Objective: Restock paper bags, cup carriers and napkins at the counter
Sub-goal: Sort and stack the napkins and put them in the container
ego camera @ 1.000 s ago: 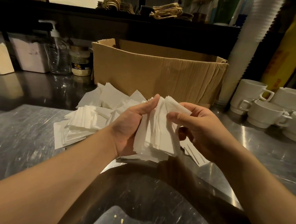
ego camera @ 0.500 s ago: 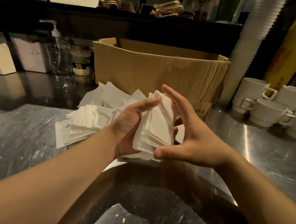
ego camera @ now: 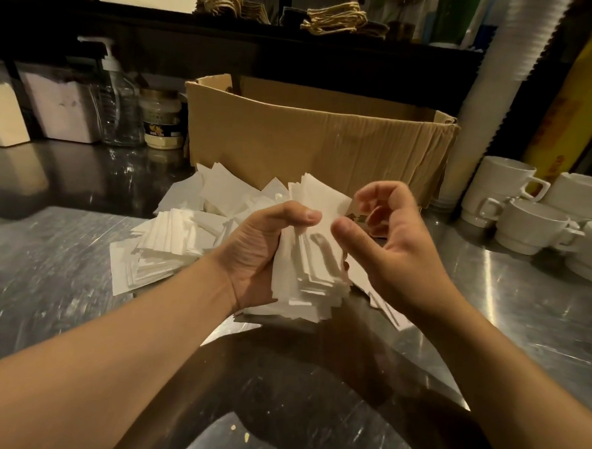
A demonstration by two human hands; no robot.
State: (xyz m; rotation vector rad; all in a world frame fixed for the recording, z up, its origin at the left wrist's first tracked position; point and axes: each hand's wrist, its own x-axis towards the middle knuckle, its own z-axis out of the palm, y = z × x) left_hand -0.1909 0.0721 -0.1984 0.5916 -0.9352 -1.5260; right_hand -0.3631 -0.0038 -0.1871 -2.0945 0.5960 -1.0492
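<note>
Head cam: we are standing at a steel counter (ego camera: 62,280) w/ a napkin stack (ego camera: 306,259) held up over its near-centre. Left hand (ego camera: 262,246) is gripping that stack, thumb pressing across the front sheet, fingers hidden behind. Right hand (ego camera: 389,243) is hanging just right of the stack, fingers loosely curled, thumb tip close to the front sheet; we cannot tell whether it is touching. It is gripping nothing.

More loose napkins (ego camera: 170,241) are lying fanned on the counter to the left and far side of the held stack, reaching back to a cardboard box (ego camera: 309,142). White cups (ego camera: 528,222) are sitting at far right, a pump bottle (ego camera: 119,108) and a jar (ego camera: 163,121) at far left. On the dark shelf beyond, items w/ twine handles (ego camera: 333,18) look like paper bags; not certain.

Handling assessment: napkins are looking light, thin and soft, sheets sliding freely on each other. Stack edges are uneven, lower sheets stepping out, so we are judging it likely to splay or shed sheets if pinched at one corner. Best hold, in our view: squeeze across both flat faces near mid-stack, then tap long edges square using the free hand. Approx. status: napkin step is in progress; no dispenser being filled yet.
</note>
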